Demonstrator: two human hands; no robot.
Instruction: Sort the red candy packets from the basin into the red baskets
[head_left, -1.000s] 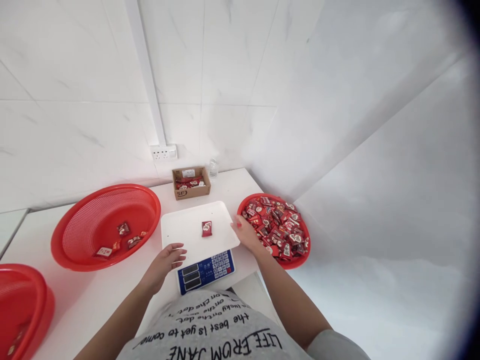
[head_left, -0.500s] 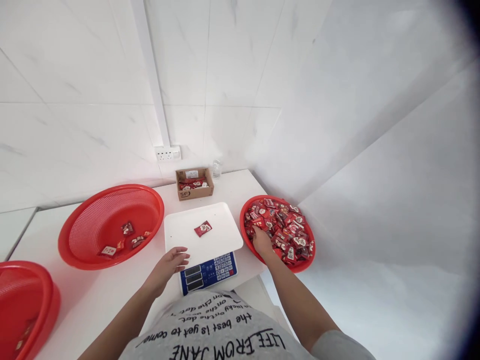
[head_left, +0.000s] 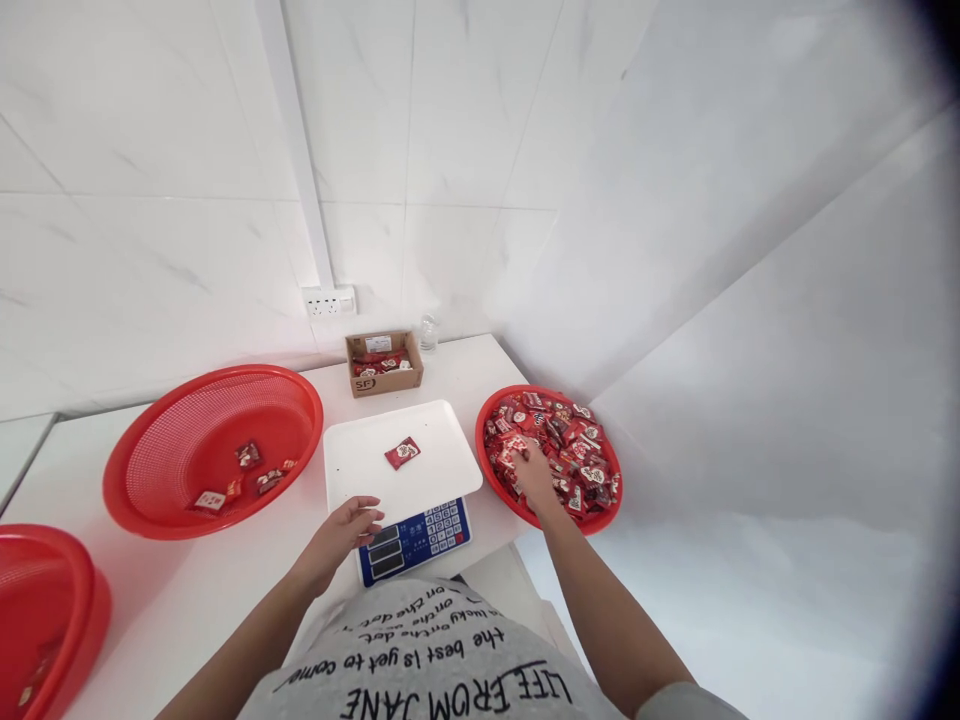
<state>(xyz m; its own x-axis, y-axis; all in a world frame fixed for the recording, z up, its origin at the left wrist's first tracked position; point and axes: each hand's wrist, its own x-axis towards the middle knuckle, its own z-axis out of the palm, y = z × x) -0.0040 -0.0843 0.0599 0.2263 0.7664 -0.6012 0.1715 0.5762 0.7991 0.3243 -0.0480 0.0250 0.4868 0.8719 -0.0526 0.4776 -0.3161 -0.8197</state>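
Red plastic rims the right basket (head_left: 592, 526), which is heaped with small packets (head_left: 596, 475) at the right of the tabletop (head_left: 461, 368). The right hand (head_left: 520, 456) is down in the left part of that heap, thumb and fingers drawn together on a pale-printed packet (head_left: 512, 445); the grip looks like a pinch, though part of it is hidden. The left hand (head_left: 367, 510) holds nothing, its fingers loosely curved over the near left edge of the scale; whether they touch it I cannot tell.

A single packet (head_left: 403, 453) lies flat on the white tray (head_left: 450, 475) of the scale (head_left: 416, 543), just beyond the left hand. At the left, a large basket (head_left: 139, 490) has a few packets in its bottom, and a small box (head_left: 388, 384) of packets sits beyond the tray.

The step in hand appears to be picking from the heap. A clean lift, I judge, calls for keeping that pinch firm and rising clear of the neighbouring packets and the rim, with the left hand held off the tray.
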